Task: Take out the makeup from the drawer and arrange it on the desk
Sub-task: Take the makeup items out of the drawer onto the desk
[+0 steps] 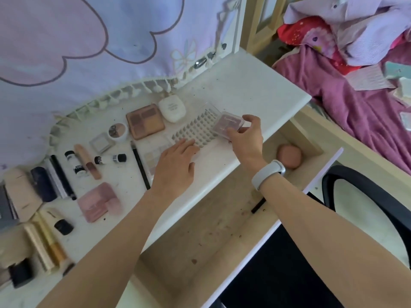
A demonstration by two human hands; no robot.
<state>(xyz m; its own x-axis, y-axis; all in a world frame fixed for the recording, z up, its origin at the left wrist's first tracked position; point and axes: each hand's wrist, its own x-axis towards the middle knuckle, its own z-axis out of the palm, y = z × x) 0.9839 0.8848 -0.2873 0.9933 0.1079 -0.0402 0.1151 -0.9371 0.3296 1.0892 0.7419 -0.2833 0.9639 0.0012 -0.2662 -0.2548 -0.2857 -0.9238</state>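
far left bench edge: beige case (21, 192), dark navy tube (42, 184), black-and-silver sticks beside it, gold tubes (47, 238) nearer the front, small black cap (63, 227)
left-centre bench: two small white tubes with black caps (110, 159), peach concealer tube (87, 161), pink compact (99, 202) lying flat near front edge
centre bench: small square grey pan (101, 142), round pot (117, 131), brown four-shade palette (145, 121), black pencil (140, 165) lying lengthwise
back of bench: white oval bottle (171, 108), just beside the brown palette, near the fringed purple cloth (89, 41)
bench (255, 85): white top, dusty, right part bare
left hand (175, 161): fingers straight, flat, pressing down on a pale neutral palette (153, 157), fingertips at the clear lash tray (198, 127)
lash tray: clear, rows of dark lash clusters, flat on bench between the two hands
right hand (244, 136): narrow pinch, thumb and fingers curled round a small mauve blush case (228, 124); pale wristband (268, 174) on wrist
mauve blush case: held just over right end of lash tray, above bench near its front edge; touching tray or not, cannot tell
drawer (211, 230): pulled open under bench, wood floor, specks of dirt; pink makeup sponge (289, 156) at far right corner, short dark stick (258, 205) partly under right forearm
right of drawer: black chair (367, 192)
far right: bed with purple blanket (355, 103), heaped clothes
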